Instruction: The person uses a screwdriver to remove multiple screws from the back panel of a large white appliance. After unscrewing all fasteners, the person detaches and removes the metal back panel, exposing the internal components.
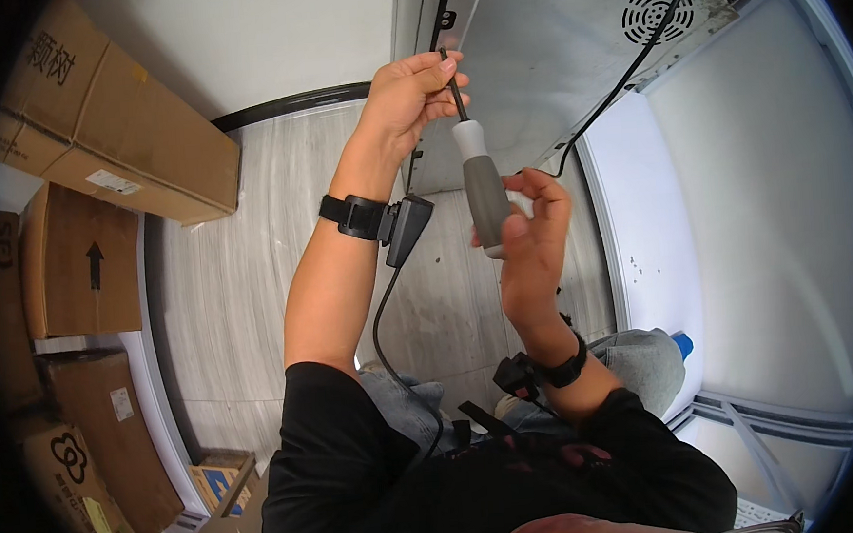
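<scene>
A screwdriver with a grey and white handle and a dark shaft slants between my two hands. My left hand pinches the shaft close to its tip, between thumb and fingers. Lower down, my right hand curls round the handle, its thumb near the butt end. The tip points up at the edge of a metal panel, near a dark strip with holes. Whether the tip sits in a screw cannot be made out.
Cardboard boxes are stacked along the left side. A black cable runs down across the metal panel, past a round vent. A white panel stands at the right. Wood-look floor lies below. Strapped devices sit on both wrists.
</scene>
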Demonstrator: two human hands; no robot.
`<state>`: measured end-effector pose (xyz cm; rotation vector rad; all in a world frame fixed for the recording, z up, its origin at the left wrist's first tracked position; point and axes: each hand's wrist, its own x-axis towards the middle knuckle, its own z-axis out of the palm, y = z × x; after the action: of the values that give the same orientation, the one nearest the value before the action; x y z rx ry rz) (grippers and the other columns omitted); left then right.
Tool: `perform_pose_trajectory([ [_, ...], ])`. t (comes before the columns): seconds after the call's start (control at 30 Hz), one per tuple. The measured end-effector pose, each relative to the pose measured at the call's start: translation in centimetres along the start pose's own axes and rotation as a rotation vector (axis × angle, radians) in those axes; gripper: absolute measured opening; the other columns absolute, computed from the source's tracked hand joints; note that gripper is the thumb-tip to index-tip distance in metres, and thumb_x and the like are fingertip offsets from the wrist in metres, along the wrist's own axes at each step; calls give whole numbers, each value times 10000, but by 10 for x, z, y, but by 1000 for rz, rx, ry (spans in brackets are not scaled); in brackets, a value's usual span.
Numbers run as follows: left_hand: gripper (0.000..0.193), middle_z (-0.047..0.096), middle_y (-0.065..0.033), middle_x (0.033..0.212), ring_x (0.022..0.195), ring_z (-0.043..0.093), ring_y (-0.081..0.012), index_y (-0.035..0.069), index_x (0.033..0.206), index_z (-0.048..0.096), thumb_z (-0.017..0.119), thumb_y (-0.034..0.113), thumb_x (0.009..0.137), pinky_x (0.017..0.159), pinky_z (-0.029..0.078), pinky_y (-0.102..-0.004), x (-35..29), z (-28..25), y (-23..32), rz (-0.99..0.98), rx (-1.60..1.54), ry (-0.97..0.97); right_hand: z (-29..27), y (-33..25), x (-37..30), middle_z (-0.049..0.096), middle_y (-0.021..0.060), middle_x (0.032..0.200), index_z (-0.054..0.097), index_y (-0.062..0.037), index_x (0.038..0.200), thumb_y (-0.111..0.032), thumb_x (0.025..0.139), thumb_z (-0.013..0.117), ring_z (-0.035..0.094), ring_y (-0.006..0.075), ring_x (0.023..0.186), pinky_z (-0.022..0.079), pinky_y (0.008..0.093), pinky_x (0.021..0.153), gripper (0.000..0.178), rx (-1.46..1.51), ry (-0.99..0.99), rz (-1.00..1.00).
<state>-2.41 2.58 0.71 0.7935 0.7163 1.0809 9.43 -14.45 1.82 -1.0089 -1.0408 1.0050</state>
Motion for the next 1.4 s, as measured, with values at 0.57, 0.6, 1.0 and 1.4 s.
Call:
perform_pose_trajectory([
  [0.57,258,620,-58,756,535,602,-114,-14,1049,596,622,176,878,491,497,-195,1,-3,1,18,177,21,-6,-9,0,485,88,1044,393,12,1201,-49,817,645,543,98,748,465,223,578,463,-300,-22,95],
  [0.6,260,620,-60,758,538,603,-115,-17,1055,592,619,172,880,492,499,-196,2,-2,0,21,163,19,-4,-7,-4,480,94,1057,405,10,1191,-47,814,649,542,112,767,466,225,608,453,-248,3,54],
  [1.0,261,621,-71,769,598,630,-140,-23,1107,570,582,134,898,524,528,-209,-4,3,9,-42,174,10,-11,9,2,490,159,1168,601,-51,1057,93,611,665,500,214,814,422,296,687,473,-827,-25,-698],
  [1.4,271,622,-78,794,647,650,-155,-27,1115,560,583,130,896,557,550,-212,-6,7,10,-49,123,8,-5,9,7,466,143,1135,568,-17,1078,15,735,691,508,243,930,455,308,692,366,-740,28,-606],
])
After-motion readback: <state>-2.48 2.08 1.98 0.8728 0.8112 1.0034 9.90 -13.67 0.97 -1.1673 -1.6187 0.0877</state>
